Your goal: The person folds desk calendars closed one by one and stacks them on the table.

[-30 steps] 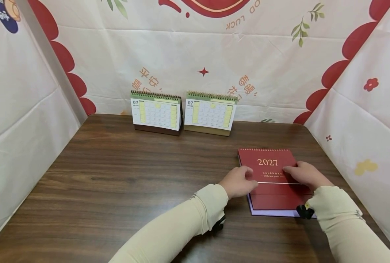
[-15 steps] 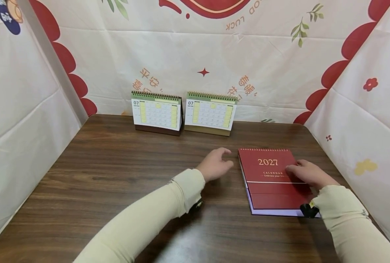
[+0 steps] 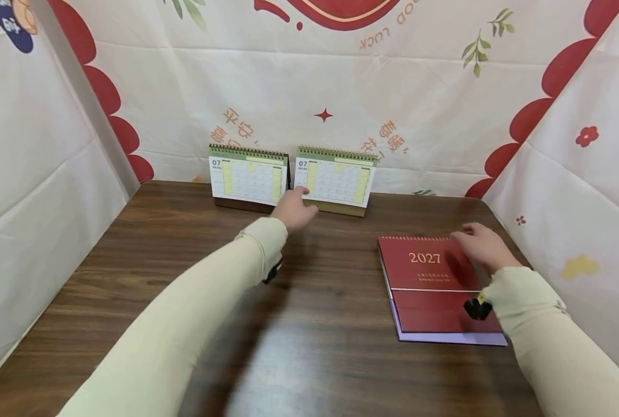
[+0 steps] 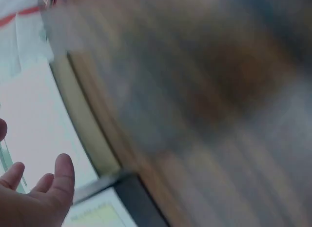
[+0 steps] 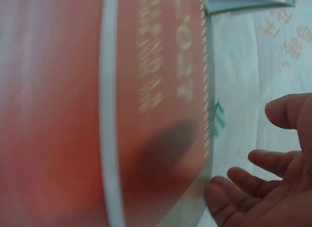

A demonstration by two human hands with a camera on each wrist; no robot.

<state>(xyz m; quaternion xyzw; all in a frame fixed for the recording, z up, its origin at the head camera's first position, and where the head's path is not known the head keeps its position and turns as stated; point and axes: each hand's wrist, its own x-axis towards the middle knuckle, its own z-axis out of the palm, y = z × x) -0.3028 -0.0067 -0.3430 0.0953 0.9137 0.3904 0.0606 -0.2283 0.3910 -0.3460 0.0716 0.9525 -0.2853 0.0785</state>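
Note:
My left hand (image 3: pixel 295 211) reaches toward the back of the table with thumb and fingers spread and nothing in them. It overlaps the lower left corner of the tan-based desk calendar (image 3: pixel 335 179) in the head view. Beside that one, to the left, stands a brown-based desk calendar (image 3: pixel 248 176); both show a "07" page. My right hand (image 3: pixel 483 246) hovers over the upper right corner of a red 2027 calendar (image 3: pixel 424 307), its fingers loosely bent around nothing. The red calendar lies flat on top of something purple-edged (image 3: pixel 450 337).
The dark wood-grain table (image 3: pixel 184 278) is walled in by white printed cloth (image 3: pixel 268 81) at the back and both sides. The two upright calendars stand near the back cloth.
My left hand has left the red calendar's left side and travelled left and away to the standing calendars. My right hand has come off the red calendar and moved slightly toward its top edge.

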